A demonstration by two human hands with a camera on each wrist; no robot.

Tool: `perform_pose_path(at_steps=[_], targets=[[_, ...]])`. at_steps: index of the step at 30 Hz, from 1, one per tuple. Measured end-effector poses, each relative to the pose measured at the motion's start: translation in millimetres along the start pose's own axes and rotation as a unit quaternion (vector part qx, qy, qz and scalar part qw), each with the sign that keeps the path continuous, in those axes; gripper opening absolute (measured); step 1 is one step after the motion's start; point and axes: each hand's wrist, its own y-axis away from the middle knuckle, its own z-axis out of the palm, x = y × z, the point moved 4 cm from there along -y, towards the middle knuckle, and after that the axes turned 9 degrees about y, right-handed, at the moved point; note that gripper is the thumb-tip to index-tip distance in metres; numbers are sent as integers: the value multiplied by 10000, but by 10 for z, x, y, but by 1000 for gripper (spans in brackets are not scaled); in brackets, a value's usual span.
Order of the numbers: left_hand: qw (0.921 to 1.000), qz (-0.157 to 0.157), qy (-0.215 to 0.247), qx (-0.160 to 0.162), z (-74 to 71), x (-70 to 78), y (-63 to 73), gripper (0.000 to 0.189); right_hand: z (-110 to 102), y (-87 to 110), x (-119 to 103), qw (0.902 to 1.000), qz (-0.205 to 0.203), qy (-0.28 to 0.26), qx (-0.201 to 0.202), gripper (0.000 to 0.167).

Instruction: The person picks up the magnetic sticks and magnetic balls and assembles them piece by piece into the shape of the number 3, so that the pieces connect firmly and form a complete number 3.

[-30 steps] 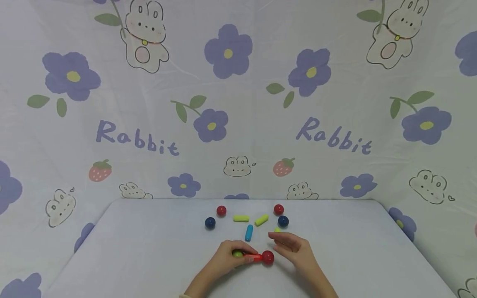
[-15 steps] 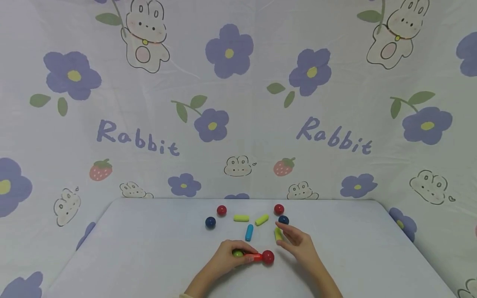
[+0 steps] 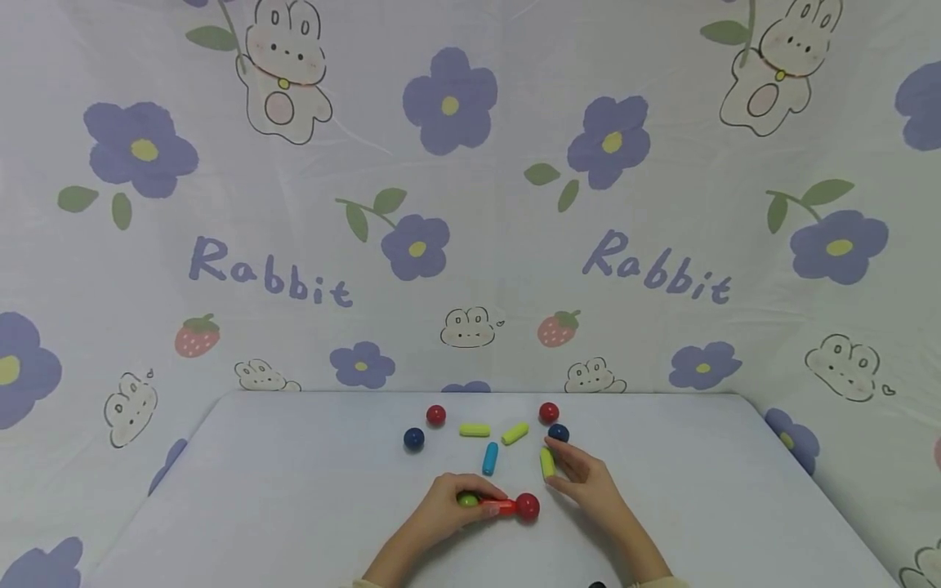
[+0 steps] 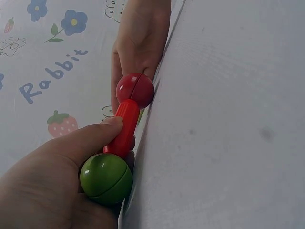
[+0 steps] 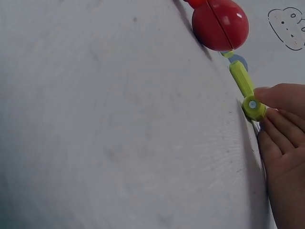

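My left hand [image 3: 448, 510] holds a red ribbed rod [image 4: 122, 129] between thumb and fingers. A green ball [image 4: 106, 179] is on its near end and a red ball [image 4: 135, 90] on the other, both with a groove. To the right, my right hand [image 3: 588, 482] has its thumb and fingers around a yellow-green rod [image 3: 547, 463] lying on the table. In the right wrist view the thumb touches that rod's round end [image 5: 253, 106], which has a pale hole.
Further back on the white table [image 3: 294, 490] lie two yellow-green rods [image 3: 474, 430], a blue rod [image 3: 490, 459], two red balls [image 3: 436, 416] and two dark blue balls [image 3: 414, 439]. A patterned cloth [image 3: 470, 204] hangs behind. A small dark thing [image 3: 597, 585] shows at the bottom edge.
My right hand has moved forward from beside the red ball to the yellow-green rod, and its fingers have come round it. The left hand stays in place with the red rod.
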Motion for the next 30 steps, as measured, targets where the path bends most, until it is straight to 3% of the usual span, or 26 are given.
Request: perform_pose_path(at_steps=[3, 11, 22, 30], targets=[[10000, 6, -26, 3, -1, -18, -8, 19, 5, -3, -17, 10000, 5, 67, -43, 58], [9999, -55, -96, 13, -21, -277, -105, 19, 5, -9, -23, 9999, -3, 118, -47, 54], [9999, -62, -110, -21, -26, -282, -107, 18, 20, -4, 11, 9995, -88, -252, 176, 53], [9999, -92, -131, -27, -22, -279, -101, 19, 69, 12, -14, 9980, 270, -528, 214, 54]])
